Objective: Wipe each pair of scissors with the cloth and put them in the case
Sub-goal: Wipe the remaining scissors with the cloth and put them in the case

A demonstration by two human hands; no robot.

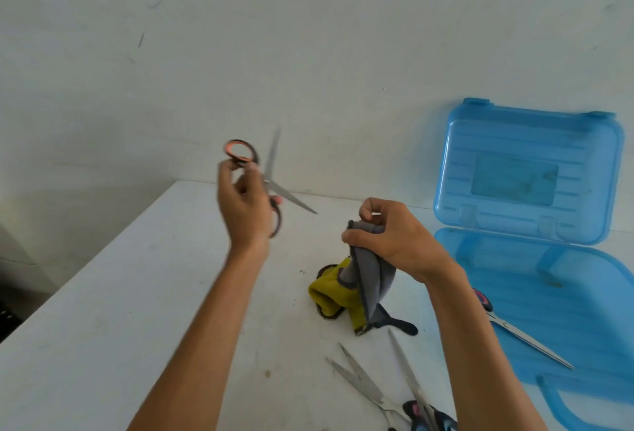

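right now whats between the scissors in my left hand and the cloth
Nothing; in the head view only bare white table shows between the open orange-handled scissors and the grey-and-yellow cloth.

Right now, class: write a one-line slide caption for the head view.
Left hand holds open orange-handled scissors aloft; right hand grips the grey cloth beside the open blue case.

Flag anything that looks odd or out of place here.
The orange-handled scissors in the left hand are held up with blades splayed wide open. Near the white table's front edge, open steel scissors lie overlapping another pair in a heap. Nothing looks spilled or broken.
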